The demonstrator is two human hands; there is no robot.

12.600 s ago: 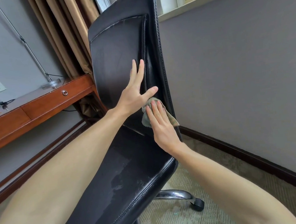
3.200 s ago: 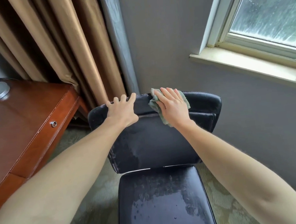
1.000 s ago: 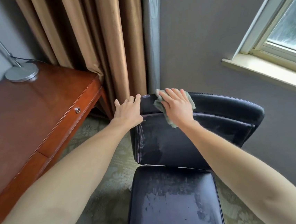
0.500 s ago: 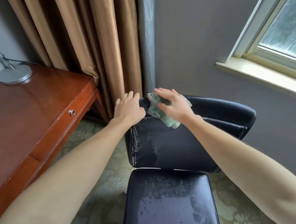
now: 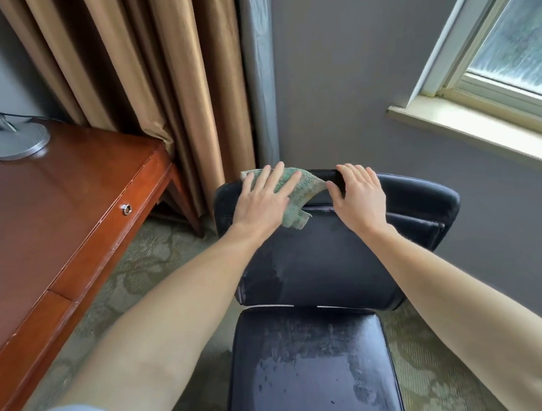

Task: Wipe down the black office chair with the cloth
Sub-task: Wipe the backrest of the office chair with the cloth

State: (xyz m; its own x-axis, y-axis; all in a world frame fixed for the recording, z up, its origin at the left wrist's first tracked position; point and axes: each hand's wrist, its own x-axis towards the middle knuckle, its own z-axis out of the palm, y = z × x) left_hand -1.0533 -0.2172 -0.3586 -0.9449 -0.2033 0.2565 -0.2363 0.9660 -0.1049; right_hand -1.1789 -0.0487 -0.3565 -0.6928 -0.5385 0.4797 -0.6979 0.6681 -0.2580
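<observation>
The black office chair [image 5: 318, 267] faces me, its seat wet and streaked. A green cloth [image 5: 298, 192] lies draped over the top left of the backrest. My left hand [image 5: 262, 199] lies flat on the cloth with straight fingers, pressing it against the chair. To the right of the cloth, my right hand [image 5: 358, 193] rests on the top edge of the backrest, its fingers laid over the edge and its thumb touching the cloth's end.
A wooden desk [image 5: 50, 226] with a drawer knob stands close on the left and carries a lamp base [image 5: 17, 142]. Brown curtains [image 5: 152, 84] hang behind the chair. A grey wall and a window sill [image 5: 480, 128] are to the right. Patterned carpet covers the floor.
The cloth has passed from my right hand to my left hand. My left hand now presses it on the backrest top, and my right hand has shifted right along the edge.
</observation>
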